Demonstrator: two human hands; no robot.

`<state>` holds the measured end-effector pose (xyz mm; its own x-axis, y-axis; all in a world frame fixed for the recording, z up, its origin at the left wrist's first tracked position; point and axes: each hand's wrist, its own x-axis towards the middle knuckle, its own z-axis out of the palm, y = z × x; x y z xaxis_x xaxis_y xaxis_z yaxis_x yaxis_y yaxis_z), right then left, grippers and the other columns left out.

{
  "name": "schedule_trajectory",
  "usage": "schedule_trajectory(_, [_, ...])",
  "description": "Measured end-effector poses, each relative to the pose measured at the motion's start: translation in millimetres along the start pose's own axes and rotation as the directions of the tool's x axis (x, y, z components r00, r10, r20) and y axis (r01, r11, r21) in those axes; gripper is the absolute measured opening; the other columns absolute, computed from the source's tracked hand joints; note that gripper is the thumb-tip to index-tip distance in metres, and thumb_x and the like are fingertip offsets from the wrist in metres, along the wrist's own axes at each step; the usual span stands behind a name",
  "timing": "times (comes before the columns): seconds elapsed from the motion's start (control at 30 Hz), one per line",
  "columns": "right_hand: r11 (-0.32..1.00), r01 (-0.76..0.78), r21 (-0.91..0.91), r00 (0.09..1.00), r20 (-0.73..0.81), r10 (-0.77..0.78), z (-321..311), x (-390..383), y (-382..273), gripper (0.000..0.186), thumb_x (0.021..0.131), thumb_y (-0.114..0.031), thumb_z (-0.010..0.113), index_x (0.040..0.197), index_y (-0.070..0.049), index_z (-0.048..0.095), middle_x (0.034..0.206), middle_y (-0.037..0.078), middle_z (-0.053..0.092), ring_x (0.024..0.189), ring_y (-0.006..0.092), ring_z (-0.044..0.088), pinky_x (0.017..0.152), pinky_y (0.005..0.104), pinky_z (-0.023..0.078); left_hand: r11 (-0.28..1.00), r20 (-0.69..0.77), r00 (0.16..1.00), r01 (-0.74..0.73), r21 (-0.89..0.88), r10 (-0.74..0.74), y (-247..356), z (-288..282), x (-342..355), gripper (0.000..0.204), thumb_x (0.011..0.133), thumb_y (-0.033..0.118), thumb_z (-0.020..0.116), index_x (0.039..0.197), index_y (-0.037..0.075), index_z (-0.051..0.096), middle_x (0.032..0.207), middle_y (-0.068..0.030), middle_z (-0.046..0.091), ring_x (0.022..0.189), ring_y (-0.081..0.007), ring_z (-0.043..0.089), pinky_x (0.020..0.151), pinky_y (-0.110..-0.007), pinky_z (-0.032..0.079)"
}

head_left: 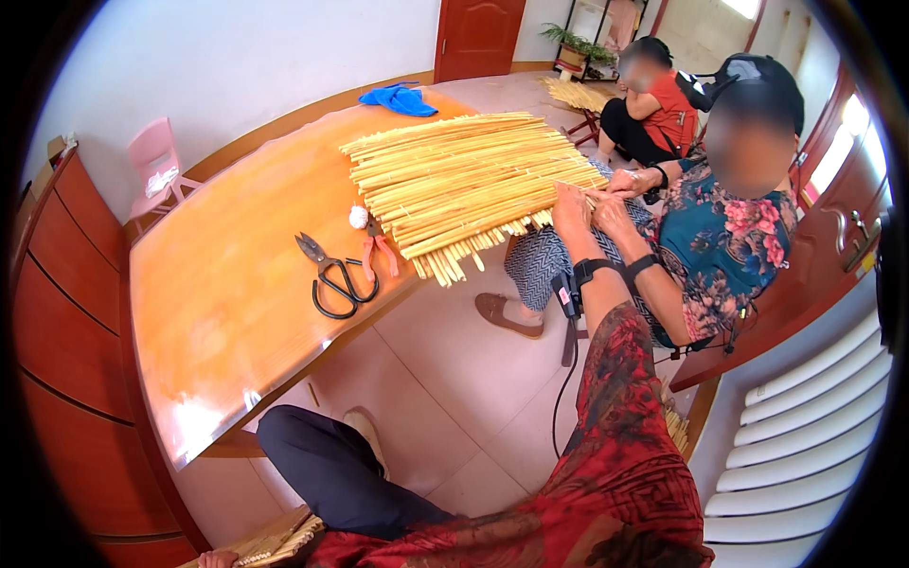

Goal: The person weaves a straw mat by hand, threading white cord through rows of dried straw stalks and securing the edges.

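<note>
A mat of yellow straw-like stalks point(464, 180), tied in rows with thin thread, lies over the far right part of the table and juts past its edge. My right hand point(572, 216), with a black band at the wrist, is closed on the mat's right edge. Right beside it, a co-worker's hands point(614, 220) work at the same edge. Low at the left, my left hand point(220, 559) is partly cut off by the picture's rim; its fingers curl on a bundle of similar stalks point(276, 543) by my leg.
On the orange table point(237, 284) lie black-handled scissors point(333, 276), red-handled pliers point(381, 251), a white ball of thread point(358, 217) and a blue cloth point(400, 99). A pink chair point(154, 156) stands behind. Another person point(658, 104) sits farther back; a white radiator point(805, 426) is at right.
</note>
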<state>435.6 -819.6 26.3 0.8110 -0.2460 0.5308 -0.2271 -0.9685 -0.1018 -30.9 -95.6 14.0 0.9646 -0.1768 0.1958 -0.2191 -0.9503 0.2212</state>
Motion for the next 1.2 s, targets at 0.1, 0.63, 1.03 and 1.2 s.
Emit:
schedule_trajectory(0.1, [0.990,-0.081,-0.119,0.986,0.136,0.097,0.6,20.8,-20.5,0.027,0.090,-0.010,0.047,0.113,-0.007,0.062,0.103,0.019,0.061,0.104,0.0350,0.059,0.085,0.0444,0.050,0.998,-0.019,0.998,0.063,-0.020,-0.064,7.7,-5.1,5.8,0.036,0.098,0.035,0.042,0.099,0.006,0.064,0.089,-0.0155,0.061,0.088,-0.0360,0.056,0.083,-0.049,0.041])
schedule_trajectory(0.63, [0.997,-0.069,-0.031,0.992,0.106,0.072,19.1,-1.9,38.4,0.030,0.090,-0.013,0.045,0.114,-0.015,0.063,0.107,0.023,0.062,0.095,0.0405,0.062,0.080,0.0478,0.050,0.992,0.022,0.992,0.126,0.005,-0.126,18.9,-9.6,27.9,0.022,0.092,0.024,0.055,0.094,0.005,0.066,0.086,-0.0156,0.062,0.081,-0.0351,0.057,0.076,-0.046,0.043])
schedule_trajectory(1.03, [0.987,-0.155,0.045,0.987,0.054,0.152,29.8,2.7,63.1,0.034,0.088,-0.011,0.048,0.116,-0.017,0.066,0.094,0.022,0.068,0.091,0.0391,0.065,0.081,0.0464,0.050,0.995,-0.039,0.994,0.102,0.010,-0.102,14.3,-6.9,30.6,0.024,0.092,0.027,0.054,0.089,0.006,0.064,0.082,-0.0156,0.060,0.078,-0.0349,0.055,0.076,-0.046,0.042])
schedule_trajectory(1.2, [0.990,-0.019,-0.141,0.978,0.203,0.048,-36.5,-9.6,38.8,0.032,0.083,-0.015,0.056,0.111,-0.005,0.065,0.099,0.017,0.067,0.097,0.0284,0.063,0.086,0.0365,0.049,0.995,-0.071,0.995,0.070,0.076,-0.065,15.8,-6.9,30.8,0.021,0.089,0.023,0.056,0.079,0.005,0.059,0.074,-0.0150,0.054,0.073,-0.0349,0.051,0.076,-0.047,0.042])
